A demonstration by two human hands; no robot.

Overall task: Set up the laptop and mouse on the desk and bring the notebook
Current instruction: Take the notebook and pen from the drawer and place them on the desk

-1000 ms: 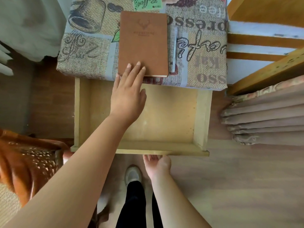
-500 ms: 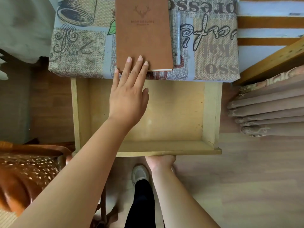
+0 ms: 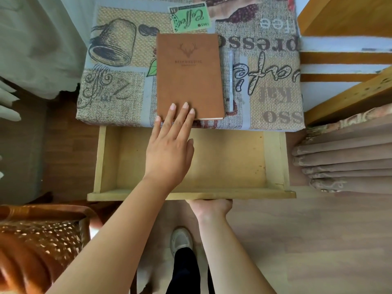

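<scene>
A brown notebook with a deer-head stamp lies on a small table covered in a coffee-print cloth. My left hand reaches over an open wooden drawer. Its straight fingertips rest on the notebook's near edge. Nothing lies on the visible drawer bottom. My right hand is against the underside of the drawer's front board, and its fingers are hidden behind the board. No laptop or mouse is in view.
A grey pen lies on the cloth just right of the notebook. A woven chair stands at lower left. Folded curtain fabric and wooden furniture are on the right. My shoe is below the drawer.
My right hand rose from below the drawer, palm showing, up to the drawer's front board. My left fingertips stayed on the notebook's near edge. The view shifted slightly.
</scene>
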